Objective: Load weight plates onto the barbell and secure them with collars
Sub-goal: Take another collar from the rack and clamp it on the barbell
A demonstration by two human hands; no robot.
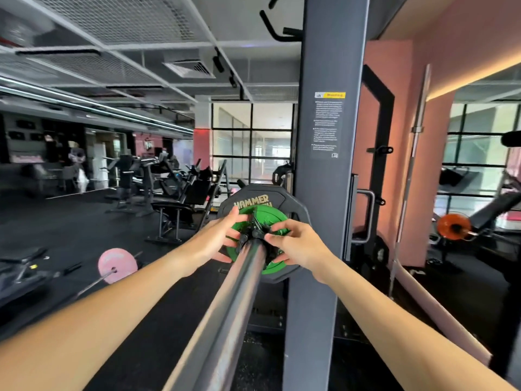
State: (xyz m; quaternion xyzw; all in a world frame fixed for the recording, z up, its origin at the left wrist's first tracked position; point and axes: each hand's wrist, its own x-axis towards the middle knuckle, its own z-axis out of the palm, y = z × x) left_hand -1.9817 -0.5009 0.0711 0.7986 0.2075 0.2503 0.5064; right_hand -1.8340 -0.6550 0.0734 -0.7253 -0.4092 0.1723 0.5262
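Both hands on black collar [255,231] against green plate [270,214] on barbell [239,292]: left hand [217,241] and right hand [296,245] fingers pinched round it; black plate [282,197] behind.

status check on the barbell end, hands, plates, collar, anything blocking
Both hands on the collar: left hand, right hand. Green plate seated against black plate on barbell sleeve. Collar lock state unclear. Rack upright close beside, not blocking.

Barbell [239,300] polished metal, glossy; green plate [270,215] smooth; black plate [284,197] matt; rack upright [324,193] matt painted metal.
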